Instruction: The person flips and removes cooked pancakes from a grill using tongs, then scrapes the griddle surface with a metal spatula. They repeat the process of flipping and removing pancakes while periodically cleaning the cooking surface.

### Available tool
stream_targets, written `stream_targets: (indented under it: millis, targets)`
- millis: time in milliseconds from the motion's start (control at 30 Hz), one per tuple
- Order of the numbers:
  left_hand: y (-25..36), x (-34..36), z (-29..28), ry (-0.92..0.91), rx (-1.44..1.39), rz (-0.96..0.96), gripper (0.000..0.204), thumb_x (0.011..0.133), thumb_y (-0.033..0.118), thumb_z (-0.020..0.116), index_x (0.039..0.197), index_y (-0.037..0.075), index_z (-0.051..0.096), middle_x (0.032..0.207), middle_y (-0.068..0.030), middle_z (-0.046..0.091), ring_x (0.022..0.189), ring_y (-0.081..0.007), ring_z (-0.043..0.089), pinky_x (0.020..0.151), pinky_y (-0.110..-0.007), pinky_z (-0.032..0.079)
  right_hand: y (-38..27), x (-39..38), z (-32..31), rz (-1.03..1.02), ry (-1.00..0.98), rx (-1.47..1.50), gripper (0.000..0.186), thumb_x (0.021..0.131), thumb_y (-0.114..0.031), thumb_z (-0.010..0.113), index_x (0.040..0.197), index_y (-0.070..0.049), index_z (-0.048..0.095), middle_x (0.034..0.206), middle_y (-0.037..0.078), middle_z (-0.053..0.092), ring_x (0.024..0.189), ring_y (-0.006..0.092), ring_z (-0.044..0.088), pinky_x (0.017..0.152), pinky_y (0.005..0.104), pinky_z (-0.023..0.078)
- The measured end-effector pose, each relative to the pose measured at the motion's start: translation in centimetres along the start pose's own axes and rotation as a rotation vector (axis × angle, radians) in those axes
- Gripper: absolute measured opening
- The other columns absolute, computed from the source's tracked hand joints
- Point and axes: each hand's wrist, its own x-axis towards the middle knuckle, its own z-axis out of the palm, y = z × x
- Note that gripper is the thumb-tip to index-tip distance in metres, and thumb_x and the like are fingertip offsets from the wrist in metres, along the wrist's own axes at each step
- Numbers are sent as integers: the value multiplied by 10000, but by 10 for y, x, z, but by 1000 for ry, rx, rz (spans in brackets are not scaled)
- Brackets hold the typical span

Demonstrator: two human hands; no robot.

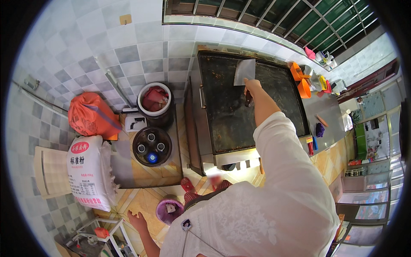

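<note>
The right hand (251,87) reaches out over the griddle (250,100), a large dark flat cooking plate, and is clamped around the handle of a wide metal scraper (245,71). The blade lies against the plate near its far edge, a little left of the griddle's middle. Brownish crumbs and streaks show along the left and near parts of the griddle, so the step in hand looks like scraping the plate clean, and it seems only partly done. The next move likely calls for keeping the blade flat and pressed down while drawing it across the plate toward the residue, with a firm wrist so the edge does not skip.

The left hand (138,221) hangs low, well away from the griddle on its near left side, fingers spread apart and holding nothing. Just beside it stands a small purple bucket (169,210). Further left of the griddle are a dark pot (152,147), a lined bin (155,100), a white flour sack (87,171) and an orange bag (90,115).
</note>
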Motion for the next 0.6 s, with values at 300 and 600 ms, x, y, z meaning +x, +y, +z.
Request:
stream_targets:
  millis: [300,600]
  targets:
    - [37,7,3,65,-56,77,536,765,119,602,1237,-51,413,1169,-247,529,835,-319,595,790,-387,462,-21,-31,33,-93,-121,-90,442,884,-323,572,607,14,506,499,103,470,429,234,477,452,387,439]
    - [1,-5,1,42,2,-5,543,784,110,590,1260,-59,390,1185,-238,513,849,-312,595,765,-383,481,-12,-26,58,-121,-81,32,420,854,-319,598,580,-6,538,479,103,492,396,225,499,422,372,448]
